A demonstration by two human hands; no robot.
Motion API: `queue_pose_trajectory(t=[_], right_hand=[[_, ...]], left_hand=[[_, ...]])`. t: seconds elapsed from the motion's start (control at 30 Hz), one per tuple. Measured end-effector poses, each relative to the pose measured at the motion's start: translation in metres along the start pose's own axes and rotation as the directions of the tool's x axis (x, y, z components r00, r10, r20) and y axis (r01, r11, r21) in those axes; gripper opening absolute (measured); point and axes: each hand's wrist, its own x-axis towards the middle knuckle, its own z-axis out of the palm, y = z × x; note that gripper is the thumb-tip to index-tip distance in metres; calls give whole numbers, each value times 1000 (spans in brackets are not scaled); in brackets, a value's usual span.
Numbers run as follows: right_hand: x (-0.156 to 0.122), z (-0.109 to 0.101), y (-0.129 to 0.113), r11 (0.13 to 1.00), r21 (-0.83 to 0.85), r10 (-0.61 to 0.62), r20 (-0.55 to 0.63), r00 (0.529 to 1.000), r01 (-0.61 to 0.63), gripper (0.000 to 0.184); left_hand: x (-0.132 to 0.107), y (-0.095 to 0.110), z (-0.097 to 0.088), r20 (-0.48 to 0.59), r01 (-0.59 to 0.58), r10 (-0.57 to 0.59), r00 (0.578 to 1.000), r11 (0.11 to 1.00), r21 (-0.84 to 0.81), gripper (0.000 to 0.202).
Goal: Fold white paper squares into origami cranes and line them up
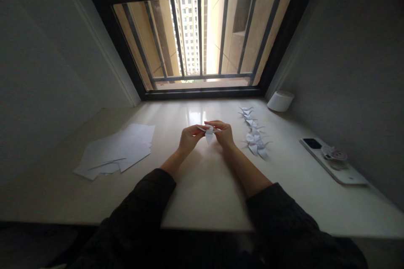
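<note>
A small white paper crane [209,133] is held between my two hands over the middle of the pale sill. On its left side, my left hand [189,138] pinches one pointed end between thumb and fingers. My right hand [223,133] grips the crane from the right, its fingers curled around the upper edge. One wing hangs down toward me; the fingers cover part of the folds. To the right of my hands, several finished paper cranes [254,139] stand close together in a row running toward the window.
Loose white paper sheets [118,147] lie overlapped on the left. A phone [334,164] with a round grip rests at the right by the wall. A white cylindrical object [280,101] sits in the back right corner. The barred window [202,94] closes off the far side.
</note>
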Motion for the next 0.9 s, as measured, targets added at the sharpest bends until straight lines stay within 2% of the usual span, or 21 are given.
queue_pose_trajectory(t=[0.3,0.47,0.9], right_hand=[[-3,-2,-5,975,-216,39,-93,995,-58,19],[-4,-3,0,955,-292,27,-85,996,-51,21],[-4,-1,3,934,-331,123,-54,991,-134,22]], left_hand=[[-1,0,2,-24,-35,36,999,998,44,23],[-1,-2,0,-19,-72,74,997,995,62,23],[0,1,0,-40,-87,91,995,992,87,19]])
